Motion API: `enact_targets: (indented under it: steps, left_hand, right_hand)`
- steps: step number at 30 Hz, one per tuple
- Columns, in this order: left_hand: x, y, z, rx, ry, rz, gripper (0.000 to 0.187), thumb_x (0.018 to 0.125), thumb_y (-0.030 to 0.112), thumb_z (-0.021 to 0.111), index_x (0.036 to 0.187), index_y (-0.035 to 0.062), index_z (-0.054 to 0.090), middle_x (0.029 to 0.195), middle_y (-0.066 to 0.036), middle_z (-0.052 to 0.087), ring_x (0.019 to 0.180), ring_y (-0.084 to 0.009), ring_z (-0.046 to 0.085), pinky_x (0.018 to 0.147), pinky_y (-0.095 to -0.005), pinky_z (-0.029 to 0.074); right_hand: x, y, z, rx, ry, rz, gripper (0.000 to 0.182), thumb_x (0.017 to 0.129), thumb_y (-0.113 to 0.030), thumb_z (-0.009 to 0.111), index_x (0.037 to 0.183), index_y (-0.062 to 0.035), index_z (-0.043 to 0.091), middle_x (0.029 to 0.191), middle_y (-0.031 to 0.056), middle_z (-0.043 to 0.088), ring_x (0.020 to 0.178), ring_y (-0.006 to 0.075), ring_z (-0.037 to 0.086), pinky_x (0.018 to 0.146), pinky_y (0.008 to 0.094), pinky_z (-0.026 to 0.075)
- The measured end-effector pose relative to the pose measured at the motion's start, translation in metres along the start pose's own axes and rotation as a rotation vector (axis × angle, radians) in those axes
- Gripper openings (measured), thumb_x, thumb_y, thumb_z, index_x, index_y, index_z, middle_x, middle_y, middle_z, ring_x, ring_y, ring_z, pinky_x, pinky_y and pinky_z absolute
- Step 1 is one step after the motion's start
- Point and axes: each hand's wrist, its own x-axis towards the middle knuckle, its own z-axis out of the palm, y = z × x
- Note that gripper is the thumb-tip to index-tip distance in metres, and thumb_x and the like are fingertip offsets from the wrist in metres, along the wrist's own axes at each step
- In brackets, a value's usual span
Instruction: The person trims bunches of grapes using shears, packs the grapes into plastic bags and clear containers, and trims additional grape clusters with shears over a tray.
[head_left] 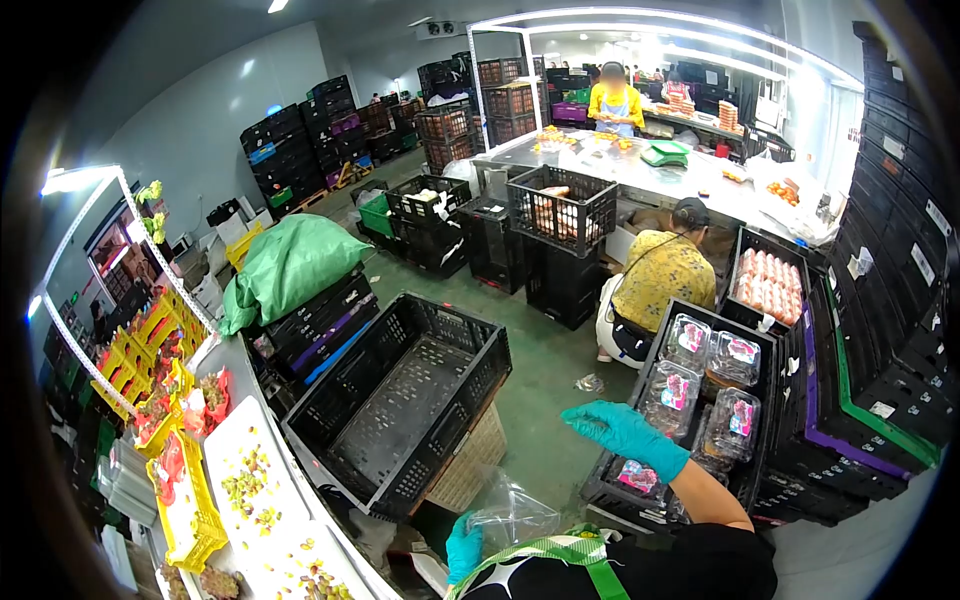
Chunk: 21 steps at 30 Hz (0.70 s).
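Observation:
My left hand (463,548), in a teal glove, is at the bottom centre with its fingers closed at the edge of a clear plastic container (518,516). The container looks see-through and creased with reflections. In a matching glove, my right hand (625,436) reaches out to the left, fingers extended and nothing in them. It overlaps the left edge of a black crate (768,380) that holds several clear clamshell boxes (672,395) with pink and blue labels. A large black crate (400,400) stands tilted on a pale basket (468,460) ahead of my left hand.
A person in a yellow patterned shirt (665,280) crouches beyond the boxes. Stacked black crates (890,300) rise at the right, with a crate of packed pink items (768,285) beside them. On the left, a white table (245,440) bears loose grapes and yellow baskets (190,510).

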Motion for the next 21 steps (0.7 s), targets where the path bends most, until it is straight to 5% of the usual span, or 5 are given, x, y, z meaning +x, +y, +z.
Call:
enact_targets:
  steps: [21]
  left_hand:
    - [0.002, -0.004, -0.004, 0.051, -0.024, -0.044, 0.027, 0.078, 0.015, 0.055, 0.104, 0.0067, 0.056, 0.085, -0.008, 0.062, 0.075, -0.0127, 0.057, 0.070, -0.0257, 0.045]
  right_hand:
    - [0.009, -0.002, 0.011, -0.064, -0.043, 0.042, 0.031, 0.082, -0.030, 0.055, 0.105, -0.0099, 0.057, 0.096, 0.0117, 0.061, 0.088, 0.0221, 0.059, 0.077, 0.0318, 0.046]
